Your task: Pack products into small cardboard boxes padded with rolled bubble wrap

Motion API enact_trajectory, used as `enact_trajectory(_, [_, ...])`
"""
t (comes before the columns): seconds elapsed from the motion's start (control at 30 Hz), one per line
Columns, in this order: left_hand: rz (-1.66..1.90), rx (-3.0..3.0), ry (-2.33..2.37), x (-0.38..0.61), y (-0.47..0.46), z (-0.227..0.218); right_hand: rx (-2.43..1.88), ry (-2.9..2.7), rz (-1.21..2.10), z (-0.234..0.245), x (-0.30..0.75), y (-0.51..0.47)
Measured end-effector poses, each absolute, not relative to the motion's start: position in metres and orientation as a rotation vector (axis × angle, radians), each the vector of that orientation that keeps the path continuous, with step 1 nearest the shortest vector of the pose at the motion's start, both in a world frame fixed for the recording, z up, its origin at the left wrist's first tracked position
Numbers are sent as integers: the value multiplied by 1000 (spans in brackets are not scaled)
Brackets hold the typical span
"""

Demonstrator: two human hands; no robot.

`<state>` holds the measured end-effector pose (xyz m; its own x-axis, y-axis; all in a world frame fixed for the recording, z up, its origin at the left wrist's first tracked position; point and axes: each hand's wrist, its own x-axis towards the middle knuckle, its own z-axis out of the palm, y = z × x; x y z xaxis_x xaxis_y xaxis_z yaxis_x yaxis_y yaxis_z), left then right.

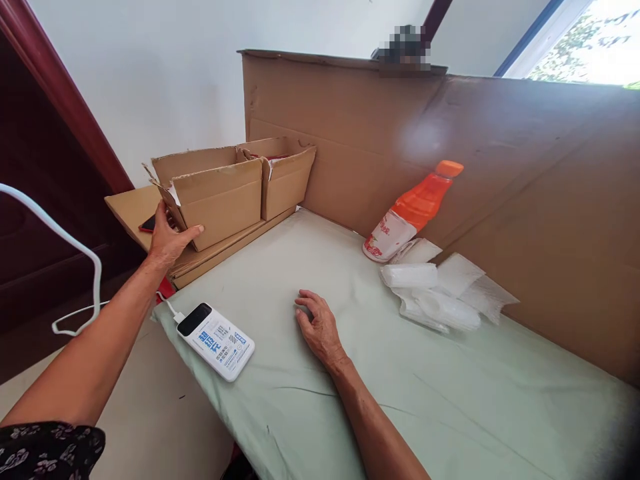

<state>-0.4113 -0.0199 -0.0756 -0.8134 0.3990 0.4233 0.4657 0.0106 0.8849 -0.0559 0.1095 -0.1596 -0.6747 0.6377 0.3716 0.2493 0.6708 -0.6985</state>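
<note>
My left hand grips the near end of an open-topped cardboard box, its thumb along the front side and its fingers around the corner, partly hidden. A second cardboard box stands behind it, with something reddish showing inside. My right hand rests on the pale green tablecloth, fingers loosely bent and apart, holding nothing. Between my forearms lies a white power bank with a cable plugged into its end.
An orange-capped bottle leans near the cardboard wall. Beside it several clear bubble-wrap pieces lie in a heap. Flat cardboard lies under the boxes. A dark red object lies behind my left hand. A white cable loops at left.
</note>
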Motion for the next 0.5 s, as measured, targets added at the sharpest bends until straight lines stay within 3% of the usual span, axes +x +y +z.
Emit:
enact_trajectory(0.23, [-1804,-715,-2401,-361,-37,-107,-656,-2268,815,-161,-56,109])
enact_trajectory(0.5, [-1691,-974,-2513,-292,-52,-113,-673,-2267,814,-162,-58,107])
